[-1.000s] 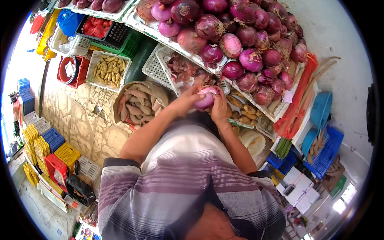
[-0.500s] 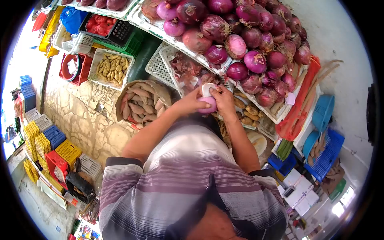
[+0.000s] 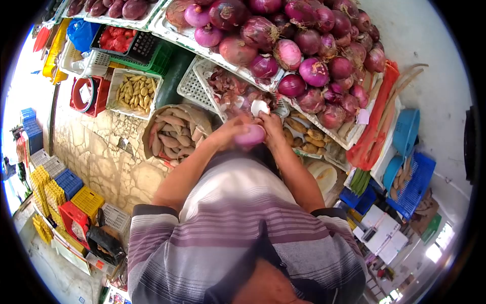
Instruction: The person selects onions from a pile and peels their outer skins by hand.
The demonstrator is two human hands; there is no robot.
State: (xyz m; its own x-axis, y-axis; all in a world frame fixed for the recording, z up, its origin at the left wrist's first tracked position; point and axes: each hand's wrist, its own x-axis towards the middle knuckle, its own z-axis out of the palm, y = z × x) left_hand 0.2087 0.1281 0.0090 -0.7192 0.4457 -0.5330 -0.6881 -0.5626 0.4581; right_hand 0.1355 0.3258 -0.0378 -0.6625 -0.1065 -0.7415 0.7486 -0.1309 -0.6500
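Note:
A purple onion [image 3: 250, 136] with a smooth, partly peeled surface sits in my left hand [image 3: 229, 133], whose fingers wrap round it from the left. My right hand [image 3: 272, 125] is closed just right of the onion. Its fingertips pinch a curled, whitish piece of onion skin [image 3: 260, 107]. Beyond both hands stands a white crate [image 3: 206, 76] strewn with loose reddish-purple skins [image 3: 230, 90]. The two hands are slightly blurred.
A large heap of purple onions [image 3: 314, 72] lies on a white tray ahead. Left of my arms stand a sack of sweet potatoes [image 3: 174, 133] and a crate of pale yellow roots [image 3: 135, 92]. Red netting [image 3: 374, 131] hangs at the right, near blue basins [image 3: 406, 133].
My right hand has moved away from the onion with the whitish skin, which is now apart from it. The onion has shifted left with my left hand, and the view has shifted slightly.

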